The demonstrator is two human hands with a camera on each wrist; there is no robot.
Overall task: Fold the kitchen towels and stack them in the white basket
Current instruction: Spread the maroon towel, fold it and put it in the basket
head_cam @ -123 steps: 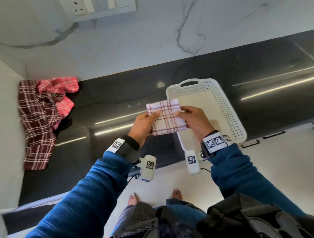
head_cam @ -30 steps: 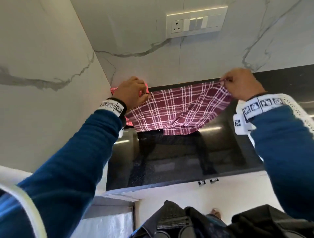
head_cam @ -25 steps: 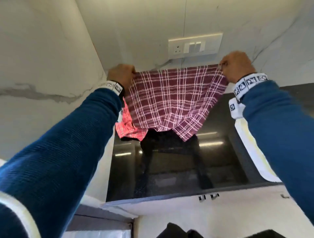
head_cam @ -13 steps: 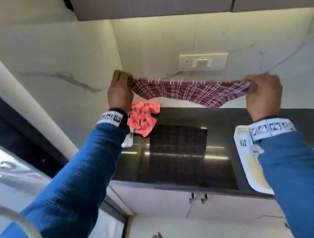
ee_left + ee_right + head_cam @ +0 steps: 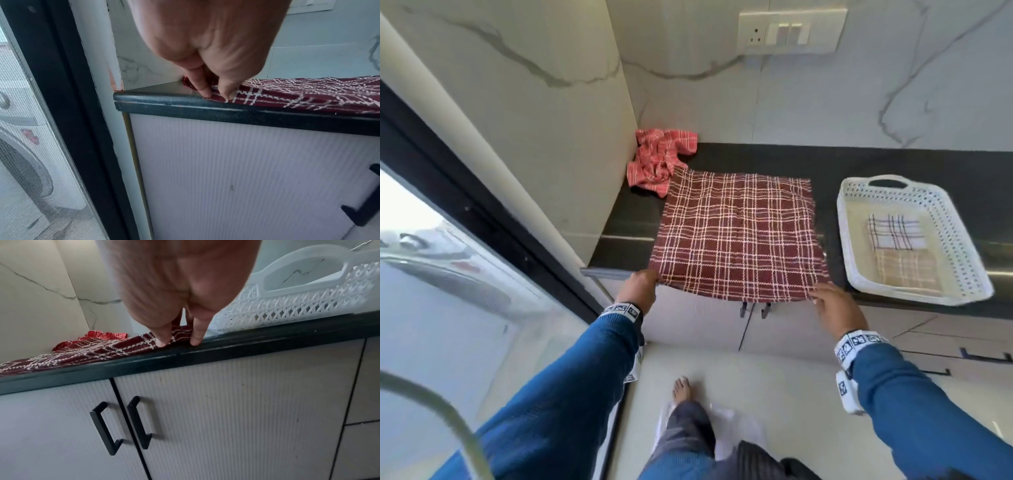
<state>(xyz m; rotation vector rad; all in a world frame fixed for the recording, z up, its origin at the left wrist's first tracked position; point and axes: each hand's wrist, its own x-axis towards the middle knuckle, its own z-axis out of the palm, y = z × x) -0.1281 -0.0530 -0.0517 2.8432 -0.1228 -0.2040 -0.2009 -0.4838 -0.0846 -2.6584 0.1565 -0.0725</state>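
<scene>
The black countertop (image 5: pixel 893 164) ran along the marble wall (image 5: pixel 825 102), with ribbed white cabinet doors (image 5: pixel 226 402) and black handles (image 5: pixel 102 426) under it. Spread flat over its middle lay the maroon plaid towel (image 5: pixel 739 233), opened to a full square, its near edge hanging a little over the counter's front lip.

To the right of that towel, apart from it, sat the white basket (image 5: pixel 959 246), perforated along its walls, one handle at the far end. Inside it lay a folded white towel with dark stripes (image 5: pixel 893 231) toward the back and a folded beige checked towel (image 5: pixel 904 269) toward the front, side by side or slightly overlapping; I could not tell which.

In the far left corner, against the wall, a red checked towel (image 5: pixel 661 157) sat crumpled in a heap, its near edge touching or just under the far left corner of the maroon one.

The person's left hand (image 5: pixel 638 287) was at the towel's near left corner, and from the wrist view its fingertips (image 5: pixel 205 91) were pinching the cloth right at the counter's edge. The right hand (image 5: pixel 835 308) was at the near right corner, thumb and a finger (image 5: pixel 164 337) nipping the fabric there, another finger resting on the counter lip beside it.

A switch plate (image 5: pixel 791 32) was set in the wall above.
</scene>
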